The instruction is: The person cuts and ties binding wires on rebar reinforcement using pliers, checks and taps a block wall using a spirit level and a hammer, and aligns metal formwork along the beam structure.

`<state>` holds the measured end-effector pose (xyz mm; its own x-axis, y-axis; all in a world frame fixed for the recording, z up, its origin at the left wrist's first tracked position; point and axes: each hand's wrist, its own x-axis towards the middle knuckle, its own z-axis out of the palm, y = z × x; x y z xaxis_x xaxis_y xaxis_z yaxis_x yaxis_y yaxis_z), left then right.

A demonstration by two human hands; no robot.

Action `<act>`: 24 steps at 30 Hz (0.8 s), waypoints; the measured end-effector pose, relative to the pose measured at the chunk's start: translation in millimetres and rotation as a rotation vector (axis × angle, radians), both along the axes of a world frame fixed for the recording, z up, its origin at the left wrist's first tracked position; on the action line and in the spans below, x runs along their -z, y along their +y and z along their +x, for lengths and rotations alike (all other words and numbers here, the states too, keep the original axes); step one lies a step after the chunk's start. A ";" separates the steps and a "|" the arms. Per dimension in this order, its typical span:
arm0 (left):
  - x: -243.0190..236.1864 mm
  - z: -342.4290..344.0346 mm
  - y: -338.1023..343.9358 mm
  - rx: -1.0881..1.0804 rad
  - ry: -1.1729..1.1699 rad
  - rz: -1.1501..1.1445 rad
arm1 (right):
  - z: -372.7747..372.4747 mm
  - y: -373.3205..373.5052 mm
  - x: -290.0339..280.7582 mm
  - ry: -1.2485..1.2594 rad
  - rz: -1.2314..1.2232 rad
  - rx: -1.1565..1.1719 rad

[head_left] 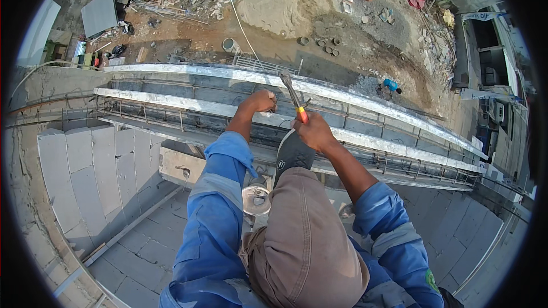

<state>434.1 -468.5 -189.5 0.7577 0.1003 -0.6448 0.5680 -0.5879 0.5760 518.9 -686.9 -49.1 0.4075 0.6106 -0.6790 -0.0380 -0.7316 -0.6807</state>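
At the near edge: 1 knee in brown trousers (311,234), 1 dark shoe (294,151) with its toe toward the framework, 2 blue sleeves (214,205).

Beyond these, 2 hands. Right hand (314,132): wrapped round the red and yellow handle of 1 hand tool (290,88), metal head pointing away above the framework; exact type unclear. Left hand (262,101): fingers curled, at the near pale beam (188,102); cannot tell whether it grips anything.

Around the hands: the near beam and 1 far pale beam (365,94), long, roughly parallel, with thin metal bars (181,120) alongside. Progress, as judged: beams and bars stand in place; bars lie exposed, so this stretch seems unfinished. Fixings: too small to tell.

Farthest, on the ground below: 1 worker in blue (390,84), 1 pale bucket (228,44), 1 sand heap (279,8).
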 end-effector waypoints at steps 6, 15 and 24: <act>-26.9 12.2 -22.2 -0.064 -0.105 -0.061 | 36.0 42.4 25.3 -0.461 0.028 -0.263; 31.7 -34.8 -2.6 -0.329 -0.295 -0.080 | -3.5 93.7 -24.3 -0.606 0.181 -0.630; -7.1 0.9 -11.8 -0.065 -0.262 -0.291 | 47.1 70.4 39.3 -0.642 -0.004 -0.459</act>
<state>435.0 -480.3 -182.5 0.8986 -0.0047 -0.4388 0.4101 -0.3466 0.8436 566.0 -616.5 -88.4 0.4286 0.8106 -0.3991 0.6676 -0.5817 -0.4646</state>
